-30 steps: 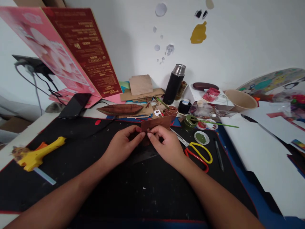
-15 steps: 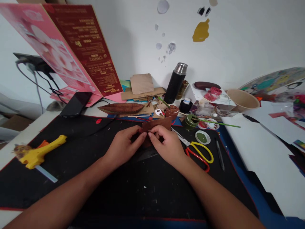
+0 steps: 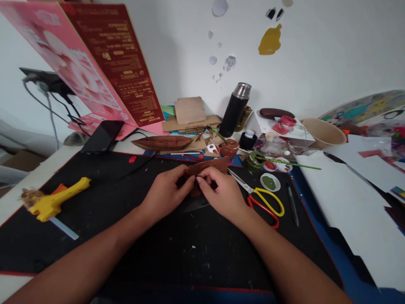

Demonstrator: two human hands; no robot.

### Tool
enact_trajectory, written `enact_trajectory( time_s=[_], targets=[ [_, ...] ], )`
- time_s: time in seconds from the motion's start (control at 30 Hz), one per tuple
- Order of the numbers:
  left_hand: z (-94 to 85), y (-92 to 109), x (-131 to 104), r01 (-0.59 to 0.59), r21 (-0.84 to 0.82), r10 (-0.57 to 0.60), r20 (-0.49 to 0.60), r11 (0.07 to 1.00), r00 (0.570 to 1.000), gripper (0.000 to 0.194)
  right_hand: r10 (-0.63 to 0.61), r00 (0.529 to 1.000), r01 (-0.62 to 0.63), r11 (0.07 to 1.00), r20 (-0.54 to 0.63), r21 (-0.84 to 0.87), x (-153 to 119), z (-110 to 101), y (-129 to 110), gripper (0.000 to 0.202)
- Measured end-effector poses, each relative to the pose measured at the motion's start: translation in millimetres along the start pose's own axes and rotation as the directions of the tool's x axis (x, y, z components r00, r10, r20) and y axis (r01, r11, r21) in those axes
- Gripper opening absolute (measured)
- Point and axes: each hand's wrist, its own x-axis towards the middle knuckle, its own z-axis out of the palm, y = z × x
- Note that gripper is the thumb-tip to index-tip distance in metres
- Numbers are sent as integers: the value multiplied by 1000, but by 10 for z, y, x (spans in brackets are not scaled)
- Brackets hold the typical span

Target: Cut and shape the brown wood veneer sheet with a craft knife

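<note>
A thin brown sheet [image 3: 218, 164] is held upright between my two hands, above the middle of the black mat [image 3: 177, 257]. My left hand [image 3: 169, 190] pinches its left side with thumb and fingers closed. Thumb and forefinger of my right hand [image 3: 221, 190] are pressed together on it, the two thumb tips almost touching. Fingers cover much of the sheet's lower part. Just right of my right hand lie scissors [image 3: 267, 202] with one yellow and one red handle. Behind the sheet is a brown boat-shaped piece [image 3: 163, 143].
A yellow glue gun [image 3: 57, 202] lies at the left, a phone [image 3: 103, 136] behind it. Along the back stand a black thermos [image 3: 234, 110], a brown paint jar [image 3: 229, 148] and a green jar [image 3: 254, 162]. A pen [image 3: 292, 205] lies at the right.
The view has shifted slightly, so the surrounding things appear a little further right. Both hands keep hold of the brown sheet, which is tilted slightly differently.
</note>
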Motion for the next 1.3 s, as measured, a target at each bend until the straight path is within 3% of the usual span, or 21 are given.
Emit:
enact_trajectory(
  time_s=[0.4,0.9,1.3],
  targets=[
    [26,2,-17,-17,85,18,-15,996,1000,21,5,999,-7,999,-37,-48,9,62,-63,8],
    [83,-7,-15,61,-46,-64,-69,997,996,24,65,996,-64,998,-54,27,51,139,-52,8],
    [-29,-46,17,117,-77,-122,-64,990,990,23,47,998,-49,998,-44,-44,35,51,-40,12]
  ],
)
